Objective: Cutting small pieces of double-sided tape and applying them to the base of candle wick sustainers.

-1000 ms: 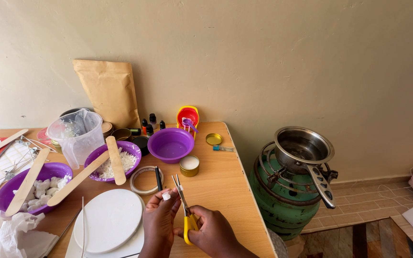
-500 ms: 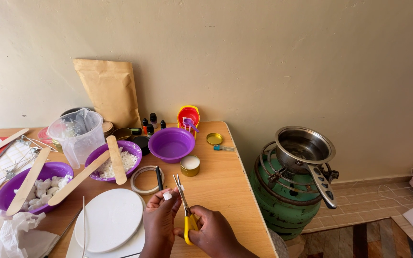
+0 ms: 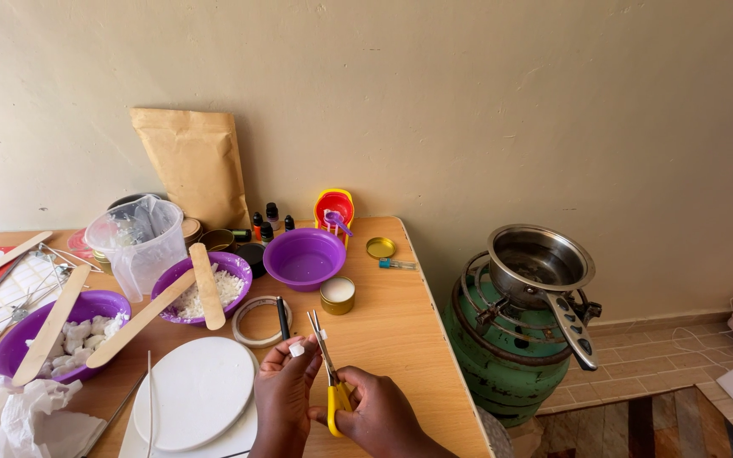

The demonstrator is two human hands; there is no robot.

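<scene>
The right hand point(image 3: 379, 416) grips a pair of yellow-handled scissors point(image 3: 329, 373), fingers curled through the loops, the slim metal blades parted in a narrow V that points away from the person. The left hand point(image 3: 286, 390) pinches a small white piece point(image 3: 296, 349) between fingertip and thumb, just beside the blades; what the piece is made of I cannot tell. Just beyond the fingertips lie a ring of tape point(image 3: 256, 321) and a black pen point(image 3: 282, 317), and a little gold tin point(image 3: 337, 294) filled with something white. Farther from the fingers stands an empty purple bowl point(image 3: 304, 259); to their left, a second purple bowl point(image 3: 205, 288) holds white flakes under a wooden stick, and a third point(image 3: 53, 331) holds white chunks. A clear plastic jug point(image 3: 137, 242) stands behind those. Right of the hands, off the table, a steel saucepan point(image 3: 540, 263) sits empty on a green gas cylinder point(image 3: 502, 356).
</scene>
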